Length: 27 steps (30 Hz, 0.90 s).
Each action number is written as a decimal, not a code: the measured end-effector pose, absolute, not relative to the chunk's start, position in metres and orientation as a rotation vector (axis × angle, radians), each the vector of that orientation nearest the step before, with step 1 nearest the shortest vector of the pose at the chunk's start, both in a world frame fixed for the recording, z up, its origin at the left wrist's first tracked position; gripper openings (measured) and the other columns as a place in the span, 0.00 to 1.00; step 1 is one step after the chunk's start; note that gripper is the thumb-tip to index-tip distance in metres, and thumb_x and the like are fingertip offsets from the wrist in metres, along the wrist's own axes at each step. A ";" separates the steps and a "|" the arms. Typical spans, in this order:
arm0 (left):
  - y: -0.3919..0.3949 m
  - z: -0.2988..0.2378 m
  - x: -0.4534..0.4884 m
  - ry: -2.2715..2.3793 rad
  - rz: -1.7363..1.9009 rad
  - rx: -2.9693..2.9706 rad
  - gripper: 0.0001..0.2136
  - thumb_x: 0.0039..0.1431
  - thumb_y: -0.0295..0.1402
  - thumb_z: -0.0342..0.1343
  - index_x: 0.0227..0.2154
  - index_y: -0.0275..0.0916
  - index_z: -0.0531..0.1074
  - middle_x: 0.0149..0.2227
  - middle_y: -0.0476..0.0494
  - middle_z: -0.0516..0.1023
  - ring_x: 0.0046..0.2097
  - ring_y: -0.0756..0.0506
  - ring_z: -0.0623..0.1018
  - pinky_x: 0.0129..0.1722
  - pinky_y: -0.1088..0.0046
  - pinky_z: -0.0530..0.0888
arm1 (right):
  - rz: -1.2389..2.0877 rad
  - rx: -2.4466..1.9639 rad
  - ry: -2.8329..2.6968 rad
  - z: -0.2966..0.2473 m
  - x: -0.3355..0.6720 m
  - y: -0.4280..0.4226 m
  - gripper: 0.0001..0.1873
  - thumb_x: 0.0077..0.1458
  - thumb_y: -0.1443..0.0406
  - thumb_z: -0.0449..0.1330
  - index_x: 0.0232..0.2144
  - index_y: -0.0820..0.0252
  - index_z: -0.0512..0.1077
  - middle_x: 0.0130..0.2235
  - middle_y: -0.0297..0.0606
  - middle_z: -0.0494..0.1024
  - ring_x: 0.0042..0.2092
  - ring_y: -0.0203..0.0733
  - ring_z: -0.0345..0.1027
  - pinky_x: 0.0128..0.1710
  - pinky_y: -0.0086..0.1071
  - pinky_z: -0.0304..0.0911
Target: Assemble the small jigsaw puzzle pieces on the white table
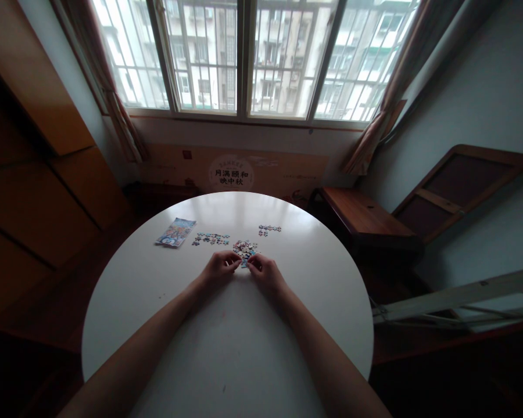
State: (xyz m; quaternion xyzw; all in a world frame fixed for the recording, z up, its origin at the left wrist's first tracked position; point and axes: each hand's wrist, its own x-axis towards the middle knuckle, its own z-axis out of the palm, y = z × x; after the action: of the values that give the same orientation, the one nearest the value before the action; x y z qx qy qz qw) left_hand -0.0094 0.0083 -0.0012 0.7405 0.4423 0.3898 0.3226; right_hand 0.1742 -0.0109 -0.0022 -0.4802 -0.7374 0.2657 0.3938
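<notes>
Just at the near side of the puzzle pile (244,247), the left hand (221,263) and right hand (264,268) sit close together, fingers curled in to a narrow pinch. Can't tell if either has a piece in it tbh, too tiny. The pile's loose, on the far half of the round white table (226,348). Pieces look like thin card, so I'd guess super light, fairly stiff, knobs easy to bend, kinda slidey on that smooth top. I'd grab one by opposite edges. Left of the pile: rows of pieces (207,238), then a printed sheet (176,232); beyond it, right, a smaller group (271,229).
</notes>
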 end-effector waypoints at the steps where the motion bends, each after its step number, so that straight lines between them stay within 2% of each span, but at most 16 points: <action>1: 0.008 -0.001 -0.009 1.166 1.025 1.949 0.08 0.53 0.33 0.56 0.30 0.33 0.76 0.26 0.46 0.77 0.24 0.53 0.71 0.23 0.81 0.67 | 0.675 -1.215 -1.870 -0.002 0.174 -0.011 0.08 0.52 0.64 0.55 0.30 0.62 0.72 0.23 0.32 0.70 0.26 0.34 0.62 0.28 0.26 0.56; 10: 0.004 0.005 -0.007 1.181 1.043 1.986 0.08 0.51 0.34 0.56 0.28 0.33 0.76 0.24 0.47 0.76 0.23 0.54 0.69 0.22 0.81 0.65 | 0.666 -1.224 -1.876 0.001 0.174 -0.012 0.08 0.51 0.65 0.55 0.29 0.62 0.73 0.23 0.33 0.70 0.26 0.34 0.60 0.28 0.26 0.56; 27: 0.009 0.000 -0.010 1.161 1.004 1.970 0.09 0.53 0.35 0.56 0.30 0.33 0.75 0.27 0.46 0.77 0.25 0.53 0.71 0.23 0.81 0.67 | 0.663 -1.218 -1.888 -0.002 0.175 -0.011 0.07 0.52 0.65 0.55 0.29 0.61 0.72 0.24 0.33 0.71 0.27 0.35 0.62 0.28 0.26 0.56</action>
State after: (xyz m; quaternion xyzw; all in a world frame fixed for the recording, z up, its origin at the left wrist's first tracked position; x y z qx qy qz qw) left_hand -0.0095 0.0086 0.0004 0.7484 0.4408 0.3813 0.3166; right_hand 0.1752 -0.0108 -0.0023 -0.4791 -0.7424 0.2608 0.3889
